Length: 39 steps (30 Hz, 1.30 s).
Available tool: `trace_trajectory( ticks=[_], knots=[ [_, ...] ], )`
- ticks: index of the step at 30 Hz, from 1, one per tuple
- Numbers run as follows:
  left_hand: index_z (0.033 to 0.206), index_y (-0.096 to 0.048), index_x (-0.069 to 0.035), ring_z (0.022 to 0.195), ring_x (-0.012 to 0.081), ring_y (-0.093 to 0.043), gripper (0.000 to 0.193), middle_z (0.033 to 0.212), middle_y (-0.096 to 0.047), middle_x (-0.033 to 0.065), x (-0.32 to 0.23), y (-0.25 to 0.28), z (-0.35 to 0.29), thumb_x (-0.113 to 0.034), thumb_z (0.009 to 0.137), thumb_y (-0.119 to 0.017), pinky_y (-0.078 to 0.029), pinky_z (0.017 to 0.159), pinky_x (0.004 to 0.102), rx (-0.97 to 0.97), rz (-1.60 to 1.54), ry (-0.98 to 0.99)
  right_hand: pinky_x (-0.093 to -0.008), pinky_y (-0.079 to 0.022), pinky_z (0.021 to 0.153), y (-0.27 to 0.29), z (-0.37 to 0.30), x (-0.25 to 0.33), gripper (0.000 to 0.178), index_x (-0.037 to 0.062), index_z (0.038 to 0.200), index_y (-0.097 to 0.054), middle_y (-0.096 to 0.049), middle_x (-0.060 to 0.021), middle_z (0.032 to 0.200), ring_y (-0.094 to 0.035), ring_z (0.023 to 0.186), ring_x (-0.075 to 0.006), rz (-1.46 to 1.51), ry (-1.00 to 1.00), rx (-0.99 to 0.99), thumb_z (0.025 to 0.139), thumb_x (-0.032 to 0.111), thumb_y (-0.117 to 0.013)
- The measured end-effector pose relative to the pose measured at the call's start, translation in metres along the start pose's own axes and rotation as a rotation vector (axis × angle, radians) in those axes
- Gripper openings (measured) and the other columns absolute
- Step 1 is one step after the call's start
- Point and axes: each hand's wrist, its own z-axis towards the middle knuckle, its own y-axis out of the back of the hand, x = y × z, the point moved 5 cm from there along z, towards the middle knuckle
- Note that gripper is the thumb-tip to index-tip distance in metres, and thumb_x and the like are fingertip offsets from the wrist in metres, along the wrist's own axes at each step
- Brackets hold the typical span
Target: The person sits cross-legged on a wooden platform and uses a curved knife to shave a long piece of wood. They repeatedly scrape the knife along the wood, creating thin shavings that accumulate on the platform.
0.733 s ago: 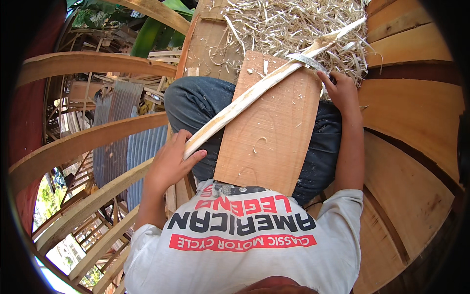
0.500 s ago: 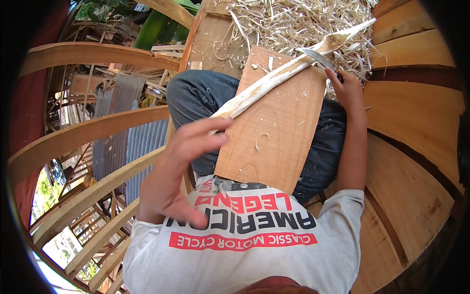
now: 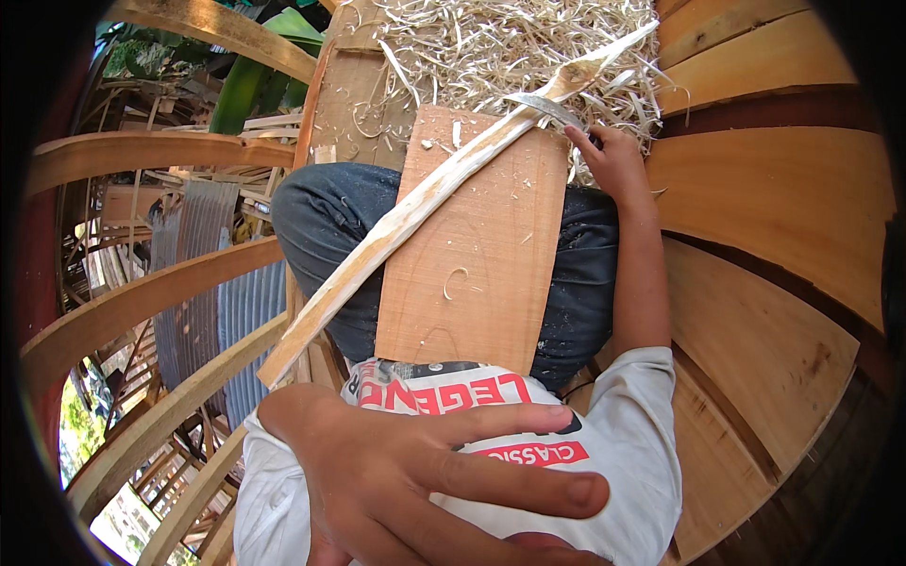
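My right hand [image 3: 615,162] is closed round the handle of a knife, mostly hidden in the grip. The knife's curved grey blade [image 3: 555,108] lies across a long whittled stick [image 3: 396,224], near its far end. Pale and peeled, with tan patches, the stick slants over a flat wooden board [image 3: 472,274] on my lap. Its near end juts out past my left knee. Raised close in front of my shirt is my left hand [image 3: 415,472], fingers spread, holding nothing and apart from the stick.
Curly wood shavings [image 3: 510,47] heap up beyond the board, and a few lie on it. A slatted wooden railing [image 3: 156,264] runs along the left, with corrugated sheets [image 3: 193,250] and scrap wood beyond. Wooden planks [image 3: 764,198] curve up at the right.
My left hand has come back from beside the stick's near end toward my chest, uncovering that end. The whole view has shifted; the knife stays on the stick in my right hand.
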Motion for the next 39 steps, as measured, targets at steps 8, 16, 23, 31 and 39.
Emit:
trace_trajectory(
  ticks=[8, 16, 23, 31, 39],
  knots=[
    [0.124, -0.055, -0.015, 0.118, 0.0321, -0.053, 0.041, 0.125, -0.055, 0.0152, -0.008, 0.001, 0.022, -0.041, 0.093, -0.047, -0.031, 0.099, 0.0668, 0.085, -0.179, -0.116, -0.0377, -0.046, 0.057, 0.0, -0.001, -0.008, 0.055, -0.003, 0.079, -0.068, -0.059, -0.0192, 0.06, -0.059, 0.056, -0.0309, 0.12, 0.053, -0.043, 0.086, 0.051, -0.059],
    [0.137, -0.047, -0.019, 0.127, 0.0283, -0.047, 0.047, 0.137, -0.047, 0.012, -0.065, 0.011, 0.011, -0.038, 0.094, -0.045, -0.023, 0.108, 0.0597, 0.233, -0.306, -0.372, -0.0429, -0.05, 0.071, -0.002, 0.0, -0.019, 0.064, -0.0013, 0.088, -0.069, -0.066, -0.0226, 0.08, -0.065, 0.079, -0.0369, 0.067, 0.058, -0.056, 0.083, 0.061, -0.057],
    [0.107, -0.06, -0.003, 0.103, 0.0293, -0.061, 0.045, 0.108, -0.064, 0.0145, -0.012, 0.067, -0.098, -0.03, 0.074, -0.075, -0.042, 0.097, 0.0455, -0.458, 1.359, 0.878, -0.0426, -0.05, 0.072, -0.006, -0.002, -0.019, 0.058, -0.0017, 0.092, -0.069, -0.065, -0.0241, 0.08, -0.065, 0.078, -0.0371, 0.148, 0.027, -0.026, 0.086, 0.055, -0.057],
    [0.093, -0.062, 0.001, 0.067, 0.0295, -0.06, 0.044, 0.075, -0.062, 0.0178, 0.027, 0.065, -0.235, -0.039, 0.078, -0.073, -0.045, 0.063, 0.0356, -0.765, 0.929, 1.703, -0.0438, -0.046, 0.064, -0.002, -0.003, -0.005, 0.059, -0.0021, 0.083, -0.067, -0.061, -0.0232, 0.069, -0.062, 0.068, -0.0377, 0.095, -0.033, -0.085, 0.088, 0.055, -0.053],
    [0.09, -0.059, 0.002, 0.059, 0.0184, -0.057, 0.044, 0.063, -0.058, 0.0144, 0.037, 0.059, -0.229, -0.038, 0.079, -0.074, -0.046, 0.058, 0.0336, -0.829, 0.506, 1.608, -0.0443, -0.046, 0.06, 0.002, -0.029, 0.02, 0.06, -0.0035, 0.077, -0.066, -0.06, -0.024, 0.065, -0.06, 0.064, -0.0406, 0.006, 0.093, -0.204, 0.087, 0.054, -0.056]
  ],
)
